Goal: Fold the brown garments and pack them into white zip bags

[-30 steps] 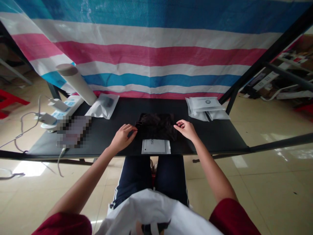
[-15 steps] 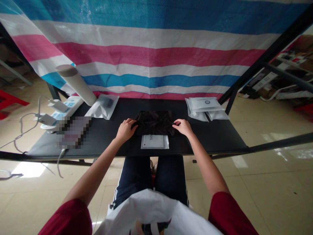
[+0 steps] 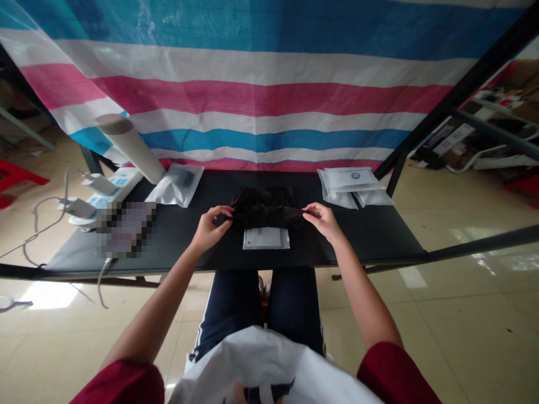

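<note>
A black cloth (image 3: 267,209) lies bunched at the middle of the dark table. My left hand (image 3: 213,227) pinches its left edge between thumb and fingers, and my right hand (image 3: 322,220) pinches the right edge the same way. Between them the near edge of the cloth is stretched sideways. Partly under the cloth, on the near side, is a flat pale packet (image 3: 266,239) with dark lettering; its far part is covered.
At the left on the black table (image 3: 353,238) are a power strip (image 3: 122,178) with plugs, a pale bottle (image 3: 132,148), a blurred-out device (image 3: 128,227) and a clear bag (image 3: 179,185). White packets (image 3: 353,180) lie at the right. A striped sheet (image 3: 256,95) hangs behind.
Both hands have moved slightly apart, pulling the near edge of the cloth wider. The flat packet has shifted a little away from me, toward the cloth.
</note>
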A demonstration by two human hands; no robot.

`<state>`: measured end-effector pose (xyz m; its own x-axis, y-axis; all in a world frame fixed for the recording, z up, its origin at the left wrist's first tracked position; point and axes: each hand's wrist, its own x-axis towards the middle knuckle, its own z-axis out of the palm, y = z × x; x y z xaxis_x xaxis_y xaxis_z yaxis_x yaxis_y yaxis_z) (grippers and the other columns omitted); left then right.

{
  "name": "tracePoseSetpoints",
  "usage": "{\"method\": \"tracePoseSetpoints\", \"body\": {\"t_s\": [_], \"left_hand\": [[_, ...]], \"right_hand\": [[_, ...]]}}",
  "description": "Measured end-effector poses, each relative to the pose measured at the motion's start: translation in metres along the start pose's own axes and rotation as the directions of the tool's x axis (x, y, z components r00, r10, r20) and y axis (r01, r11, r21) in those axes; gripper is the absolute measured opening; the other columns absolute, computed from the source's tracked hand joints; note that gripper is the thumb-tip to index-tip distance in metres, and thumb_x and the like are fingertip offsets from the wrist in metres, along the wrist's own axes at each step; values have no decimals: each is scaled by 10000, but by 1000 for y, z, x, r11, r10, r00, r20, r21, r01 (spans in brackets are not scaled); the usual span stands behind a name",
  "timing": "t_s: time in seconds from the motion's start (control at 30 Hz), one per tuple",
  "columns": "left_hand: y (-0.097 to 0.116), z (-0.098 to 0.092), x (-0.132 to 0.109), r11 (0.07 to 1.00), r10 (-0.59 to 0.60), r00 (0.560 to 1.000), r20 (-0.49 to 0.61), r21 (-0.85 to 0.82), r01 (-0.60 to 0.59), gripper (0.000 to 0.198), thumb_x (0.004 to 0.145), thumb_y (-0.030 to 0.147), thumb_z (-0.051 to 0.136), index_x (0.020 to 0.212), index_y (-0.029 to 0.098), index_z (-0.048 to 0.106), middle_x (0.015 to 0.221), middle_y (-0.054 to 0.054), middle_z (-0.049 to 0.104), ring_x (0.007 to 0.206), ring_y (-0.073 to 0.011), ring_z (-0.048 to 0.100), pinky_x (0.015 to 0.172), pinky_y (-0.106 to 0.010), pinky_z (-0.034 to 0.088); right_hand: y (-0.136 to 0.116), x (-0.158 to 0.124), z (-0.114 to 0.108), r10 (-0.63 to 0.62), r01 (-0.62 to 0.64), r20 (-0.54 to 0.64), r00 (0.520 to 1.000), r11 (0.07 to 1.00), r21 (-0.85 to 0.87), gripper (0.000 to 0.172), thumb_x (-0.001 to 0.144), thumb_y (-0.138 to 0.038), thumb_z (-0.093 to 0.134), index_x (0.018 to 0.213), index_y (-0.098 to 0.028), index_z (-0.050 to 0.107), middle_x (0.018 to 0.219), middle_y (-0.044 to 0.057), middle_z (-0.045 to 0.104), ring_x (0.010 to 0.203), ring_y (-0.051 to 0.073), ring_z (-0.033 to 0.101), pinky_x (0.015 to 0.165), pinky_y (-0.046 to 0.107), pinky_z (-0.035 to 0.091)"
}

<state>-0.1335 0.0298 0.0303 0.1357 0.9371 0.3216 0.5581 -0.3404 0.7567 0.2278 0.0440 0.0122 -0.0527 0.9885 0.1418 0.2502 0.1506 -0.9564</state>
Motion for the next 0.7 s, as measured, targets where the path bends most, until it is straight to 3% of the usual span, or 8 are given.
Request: {"method": "tracePoseSetpoints", "body": {"t_s": [0.1, 0.27, 0.4, 0.57, 0.7], "left_hand": [[5, -4, -31, 998, 64, 998, 27, 27, -65, 100, 786, 276, 581, 823, 197, 630, 1061, -45, 701, 1000, -203, 619, 901, -351, 458], [-2, -4, -71, 972, 126, 989, 84, 188, -140, 114, 792, 239, 574, 791, 217, 686, 1058, -39, 700, 1034, -220, 582, 959, -395, 444], [-11, 1, -90, 936, 102, 985, 140, 323, -143, 194, 835, 242, 535, 826, 241, 729, 1092, -42, 699, 1043, -241, 571, 911, -409, 451], [-9, 10, -113, 899, 63, 992, 107, 425, -103, 250, 890, 252, 497, 971, 250, 733, 1176, -50, 685, 1051, -248, 569, 879, -407, 443], [0, 11, -114, 915, 85, 994, 75, 390, -108, 216, 908, 297, 509, 970, 240, 708, 1164, -52, 675, 1063, -238, 562, 922, -396, 433]], "right_hand": [[-5, -35, -2, -13, 14, 25, 1000, 999, -41, 168, 742, -335, 689, 807, -204, 605, 926, 60, 730, 880, 219, 691, 790, 339, 525], [1, -80, 0, -111, 123, 59, 992, 954, -275, 31, 749, -209, 637, 774, -221, 622, 923, 47, 743, 910, 231, 699, 841, 374, 527], [13, -99, 3, -242, 241, 57, 969, 859, -452, 105, 754, -160, 598, 795, -237, 655, 961, 46, 750, 957, 238, 694, 868, 393, 534], [23, -117, 10, -362, 330, 73, 929, 726, -604, 146, 781, -245, 654, 922, -237, 690, 1090, 56, 738, 1087, 273, 654, 937, 451, 505], [17, -120, 11, -384, 341, 64, 921, 718, -607, 197, 813, -296, 651, 989, -228, 704, 1107, 71, 729, 1103, 269, 640, 946, 451, 507]]}}
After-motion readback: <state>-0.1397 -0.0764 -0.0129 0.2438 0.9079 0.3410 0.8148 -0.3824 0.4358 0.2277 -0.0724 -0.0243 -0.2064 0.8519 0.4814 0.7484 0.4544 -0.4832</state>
